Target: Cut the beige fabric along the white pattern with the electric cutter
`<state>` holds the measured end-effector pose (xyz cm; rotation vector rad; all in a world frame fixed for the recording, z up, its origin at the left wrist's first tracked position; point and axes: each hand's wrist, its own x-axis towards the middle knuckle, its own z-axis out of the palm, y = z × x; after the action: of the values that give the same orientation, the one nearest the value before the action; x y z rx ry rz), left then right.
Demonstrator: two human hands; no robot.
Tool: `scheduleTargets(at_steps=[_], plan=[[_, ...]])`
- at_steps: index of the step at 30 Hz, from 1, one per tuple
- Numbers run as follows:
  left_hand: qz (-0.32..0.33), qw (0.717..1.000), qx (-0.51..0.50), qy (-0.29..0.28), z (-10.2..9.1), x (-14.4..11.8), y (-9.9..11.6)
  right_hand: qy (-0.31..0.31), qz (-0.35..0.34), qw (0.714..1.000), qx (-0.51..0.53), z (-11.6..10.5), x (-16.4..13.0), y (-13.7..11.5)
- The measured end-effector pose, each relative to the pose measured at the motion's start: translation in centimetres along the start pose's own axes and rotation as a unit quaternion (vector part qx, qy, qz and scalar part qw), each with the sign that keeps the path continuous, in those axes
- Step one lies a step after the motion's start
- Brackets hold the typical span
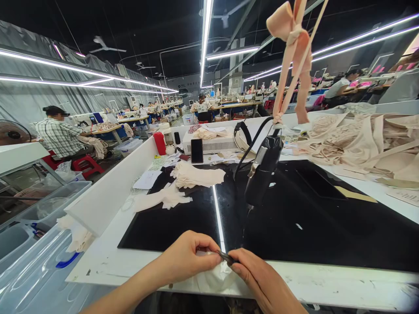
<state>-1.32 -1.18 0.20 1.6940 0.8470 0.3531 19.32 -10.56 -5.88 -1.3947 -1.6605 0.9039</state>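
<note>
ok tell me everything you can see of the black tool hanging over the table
The black tool hangs tilted above the glossy black tabletop, ahead of both hands. Its body looks like dark plastic with a silvery plate on its upper side, narrowing to a thin tip that points down. A black cable loops from its top. Nothing holds it.

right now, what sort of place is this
Most likely a garment sewing factory floor. Both hands, left hand and right hand, pinch a pale fabric piece at a worktable; stacks of cut fabric pieces lie there, and people sit at rows of sewing stations.
</note>
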Motion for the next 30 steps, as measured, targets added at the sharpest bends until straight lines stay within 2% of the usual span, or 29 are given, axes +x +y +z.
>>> scheduleTargets(at_steps=[13, 24, 30], plan=[[-0.005, 1.000, 0.008, 0.000, -0.1, 0.0, 0.2, -0.003, -0.004, 1.000, 0.013, 0.3, 0.0, 0.3], [0.006, 0.997, 0.070, -0.010, -0.3, -0.2, 0.1, -0.018, 0.000, 1.000, 0.006, -0.1, -0.2, 0.1], [-0.015, 0.996, 0.075, -0.034, -0.5, -0.6, 0.4, 0.048, 0.007, 0.999, 0.016, -0.8, -0.1, 0.7]])
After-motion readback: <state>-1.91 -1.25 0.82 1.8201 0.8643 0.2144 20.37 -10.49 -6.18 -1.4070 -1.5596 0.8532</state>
